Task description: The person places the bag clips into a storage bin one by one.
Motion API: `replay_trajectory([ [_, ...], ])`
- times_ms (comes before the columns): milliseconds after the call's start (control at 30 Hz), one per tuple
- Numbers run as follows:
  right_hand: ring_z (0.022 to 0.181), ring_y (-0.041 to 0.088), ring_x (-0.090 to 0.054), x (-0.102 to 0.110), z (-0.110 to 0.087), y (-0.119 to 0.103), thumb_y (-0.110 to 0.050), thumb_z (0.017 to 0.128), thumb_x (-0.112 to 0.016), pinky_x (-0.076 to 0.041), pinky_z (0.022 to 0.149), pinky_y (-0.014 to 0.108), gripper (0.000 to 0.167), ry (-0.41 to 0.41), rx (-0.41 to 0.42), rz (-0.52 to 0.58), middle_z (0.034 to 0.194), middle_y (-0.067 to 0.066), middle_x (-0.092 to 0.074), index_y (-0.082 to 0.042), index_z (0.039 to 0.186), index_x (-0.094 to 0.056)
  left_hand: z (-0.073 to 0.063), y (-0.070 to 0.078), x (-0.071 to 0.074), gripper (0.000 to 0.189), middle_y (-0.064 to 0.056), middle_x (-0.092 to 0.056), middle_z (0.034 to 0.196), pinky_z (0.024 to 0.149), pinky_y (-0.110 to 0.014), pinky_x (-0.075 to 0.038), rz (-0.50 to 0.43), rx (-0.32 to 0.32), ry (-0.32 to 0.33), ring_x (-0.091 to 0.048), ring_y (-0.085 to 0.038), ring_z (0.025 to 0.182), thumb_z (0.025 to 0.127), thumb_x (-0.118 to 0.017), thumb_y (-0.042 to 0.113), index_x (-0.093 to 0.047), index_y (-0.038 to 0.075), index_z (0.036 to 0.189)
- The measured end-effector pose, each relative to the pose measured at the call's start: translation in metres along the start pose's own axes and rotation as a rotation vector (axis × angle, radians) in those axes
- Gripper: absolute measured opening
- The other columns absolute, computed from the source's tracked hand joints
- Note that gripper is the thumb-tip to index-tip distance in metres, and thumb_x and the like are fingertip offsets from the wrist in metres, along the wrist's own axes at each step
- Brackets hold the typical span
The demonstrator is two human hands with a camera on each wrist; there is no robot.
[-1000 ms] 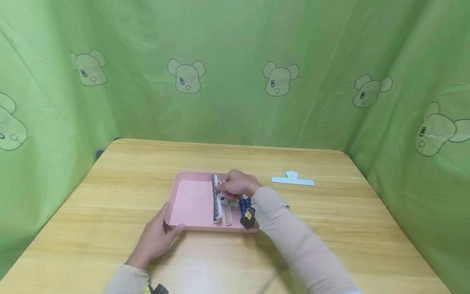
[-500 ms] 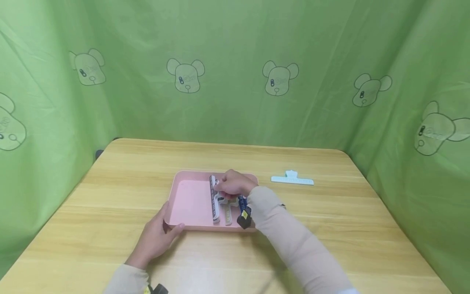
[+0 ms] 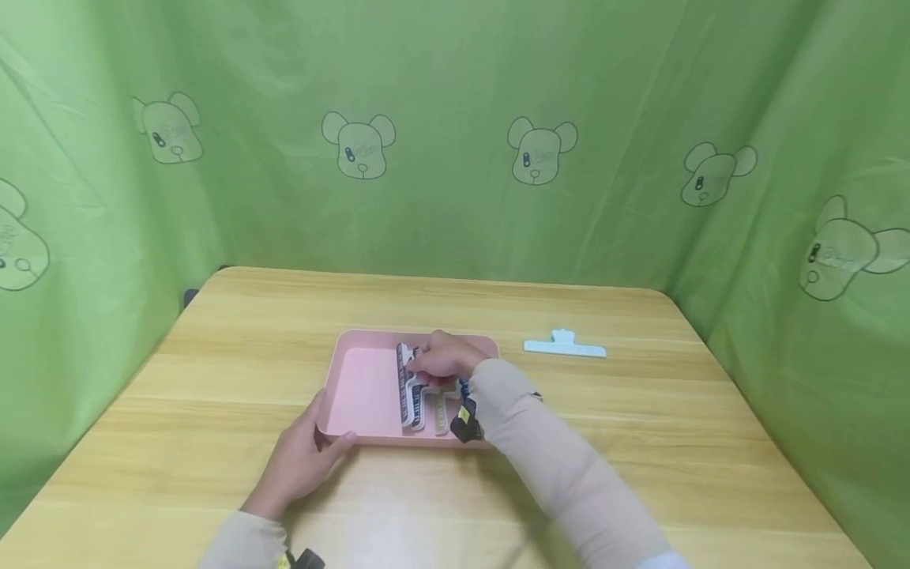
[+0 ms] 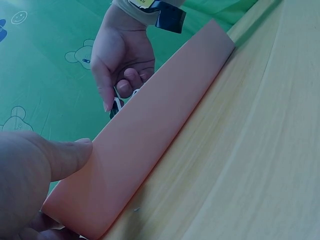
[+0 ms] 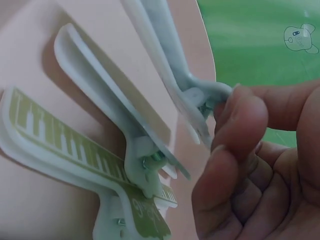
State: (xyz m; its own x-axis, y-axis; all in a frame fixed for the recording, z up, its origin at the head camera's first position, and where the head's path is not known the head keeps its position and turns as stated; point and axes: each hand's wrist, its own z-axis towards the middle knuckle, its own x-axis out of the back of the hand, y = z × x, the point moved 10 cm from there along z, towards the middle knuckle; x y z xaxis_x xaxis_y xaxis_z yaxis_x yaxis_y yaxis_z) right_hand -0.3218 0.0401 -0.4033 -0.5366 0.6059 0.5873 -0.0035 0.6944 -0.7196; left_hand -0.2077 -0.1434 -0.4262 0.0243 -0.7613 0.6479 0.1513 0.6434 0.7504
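My left hand grips the near left corner of a pink tray, with the thumb over its front wall in the left wrist view. My right hand is over the tray and pinches the handle of a white clip with a black piano-key pattern. Seen from the right wrist, the held clip tilts away from a second white clip beside it. Close by lies a clip with an olive key pattern. Partly hidden under my right wrist is a dark blue clip.
A light blue clip lies on the wooden table, to the right of the tray and toward the back. Green curtains with printed bear heads stand around the far side and both flanks.
My right hand has moved left with the clip it pinches, so another dark-patterned clip now shows just right of it. The left hand stays at the tray's corner.
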Motion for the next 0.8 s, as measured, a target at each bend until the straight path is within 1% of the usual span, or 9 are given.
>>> replay_trajectory([
  [133, 0.043, 0.007, -0.043, -0.004, 0.003, -0.001, -0.017, 0.095, -0.061, -0.036, 0.040, 0.018, 0.035, 0.000, 0.001, 0.001, 0.052, 0.000, -0.053, -0.008, 0.061, -0.059, 0.000, -0.001, 0.000, 0.087, -0.028, -0.038, 0.146, 0.107, -0.054, -0.036, 0.003, 0.007, 0.000, -0.044, -0.044, 0.129, 0.088, -0.071, 0.032, -0.021, -0.001, 0.152],
  [233, 0.043, 0.007, -0.045, -0.008, 0.005, 0.000, -0.014, 0.094, -0.061, -0.038, 0.040, 0.018, 0.031, -0.003, -0.005, 0.041, 0.054, 0.000, -0.055, -0.008, 0.063, -0.058, 0.000, -0.001, 0.000, 0.087, -0.028, -0.038, 0.146, 0.107, -0.054, -0.035, 0.004, 0.006, -0.003, -0.043, -0.044, 0.129, 0.089, -0.071, 0.032, -0.021, -0.001, 0.152],
  [367, 0.043, 0.008, -0.044, -0.010, 0.007, 0.005, -0.012, 0.092, -0.062, -0.038, 0.039, 0.018, 0.030, 0.008, -0.027, 0.084, 0.056, 0.001, -0.055, -0.008, 0.064, -0.055, 0.000, 0.000, -0.001, 0.086, -0.028, -0.039, 0.146, 0.107, -0.054, -0.035, 0.002, 0.005, -0.007, -0.043, -0.044, 0.129, 0.089, -0.070, 0.033, -0.021, -0.001, 0.152],
  [567, 0.043, 0.008, -0.044, -0.009, 0.005, 0.006, -0.013, 0.093, -0.061, -0.037, 0.039, 0.018, 0.031, 0.002, -0.025, 0.074, 0.054, 0.001, -0.054, -0.008, 0.063, -0.055, -0.001, 0.000, -0.001, 0.086, -0.028, -0.038, 0.146, 0.107, -0.055, -0.035, 0.005, 0.005, -0.002, -0.043, -0.044, 0.129, 0.089, -0.070, 0.033, -0.022, -0.001, 0.152],
  [667, 0.044, 0.008, -0.045, -0.006, 0.003, 0.007, -0.013, 0.093, -0.061, -0.036, 0.040, 0.018, 0.030, -0.001, -0.025, 0.076, 0.054, 0.001, -0.054, -0.004, 0.064, -0.058, -0.001, 0.000, 0.000, 0.087, -0.027, -0.038, 0.146, 0.107, -0.055, -0.035, 0.005, -0.002, 0.002, -0.043, -0.044, 0.129, 0.089, -0.071, 0.032, -0.022, -0.001, 0.152],
  [800, 0.045, 0.008, -0.048, 0.001, 0.000, 0.010, -0.015, 0.093, -0.061, -0.040, 0.042, 0.018, 0.027, 0.011, -0.014, 0.056, 0.055, 0.002, -0.056, 0.003, 0.074, -0.065, 0.000, 0.000, -0.001, 0.087, -0.028, -0.038, 0.146, 0.107, -0.055, -0.035, 0.007, -0.002, 0.002, -0.042, -0.044, 0.130, 0.088, -0.071, 0.031, -0.021, -0.002, 0.152],
])
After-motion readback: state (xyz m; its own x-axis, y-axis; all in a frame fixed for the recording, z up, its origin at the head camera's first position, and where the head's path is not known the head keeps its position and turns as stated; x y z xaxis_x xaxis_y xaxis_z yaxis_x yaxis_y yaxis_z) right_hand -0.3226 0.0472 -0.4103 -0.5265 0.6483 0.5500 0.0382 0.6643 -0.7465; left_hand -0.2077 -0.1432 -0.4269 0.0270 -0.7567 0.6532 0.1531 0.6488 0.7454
